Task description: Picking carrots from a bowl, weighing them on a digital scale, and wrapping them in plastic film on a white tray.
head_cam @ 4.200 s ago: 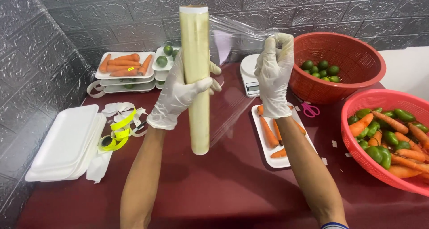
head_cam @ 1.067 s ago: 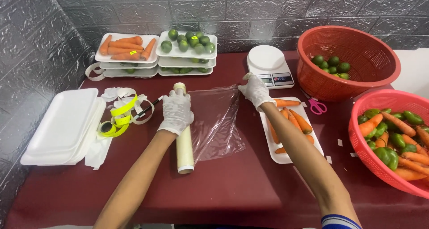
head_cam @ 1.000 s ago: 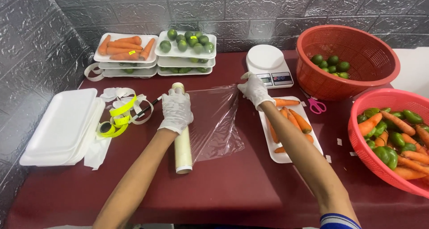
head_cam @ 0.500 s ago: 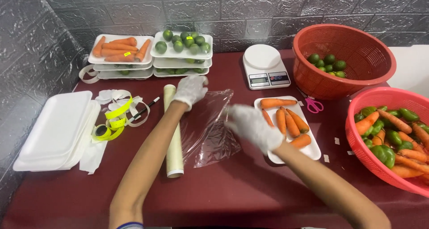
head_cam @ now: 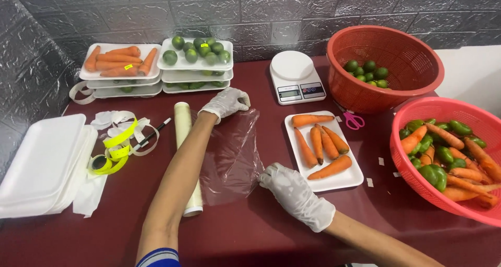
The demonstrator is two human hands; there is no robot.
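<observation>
Film [head_cam: 229,157] sheet pulled off roll [head_cam: 183,157], flat on table [head_cam: 250,235]. Left hand [head_cam: 225,102] pins far corner, right hand [head_cam: 292,189] pinches near corner. Carrot tray [head_cam: 348,179] beside it, not yet wrapped.

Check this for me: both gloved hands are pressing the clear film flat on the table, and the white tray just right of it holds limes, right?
Not quite. The head view shows the white tray beside the clear film holding carrots, not limes. The left hand and right hand are on the film's corners as you said.
</observation>
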